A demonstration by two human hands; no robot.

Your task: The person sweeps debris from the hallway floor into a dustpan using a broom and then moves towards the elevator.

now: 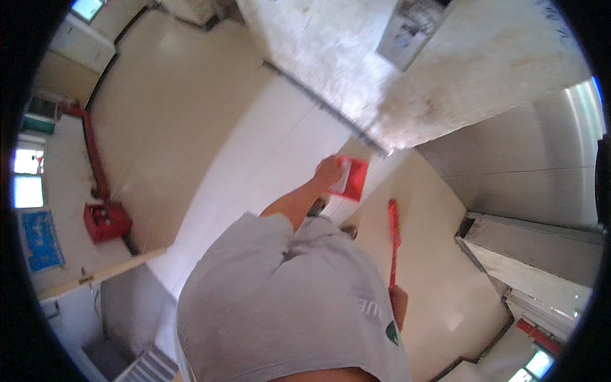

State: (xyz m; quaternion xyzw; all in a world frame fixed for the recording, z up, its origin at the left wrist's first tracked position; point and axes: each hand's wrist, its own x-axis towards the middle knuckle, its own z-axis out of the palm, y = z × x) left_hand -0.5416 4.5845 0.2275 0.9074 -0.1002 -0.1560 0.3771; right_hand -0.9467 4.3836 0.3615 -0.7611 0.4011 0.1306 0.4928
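My left hand (329, 171) reaches forward and grips a red dustpan (357, 179), held above the pale tiled floor near a wall corner. A lighter patch shows on the pan beside my fingers. Low at my right side, my right hand (398, 303) is closed around the thin handle of a red brush (394, 234). The brush's wider end points forward, away from me; its bristles cannot be made out. Below my grey T-shirt (286, 305), parts of both shoes (316, 207) show on the floor.
Ahead, a stained white wall (324, 62) with a dark skirting carries a metal panel (413, 31). Brushed metal panelling (515, 157) stands to the right. Leftward are a red pipe (93, 148), a red box (107, 221) and a wooden door edge (110, 273).
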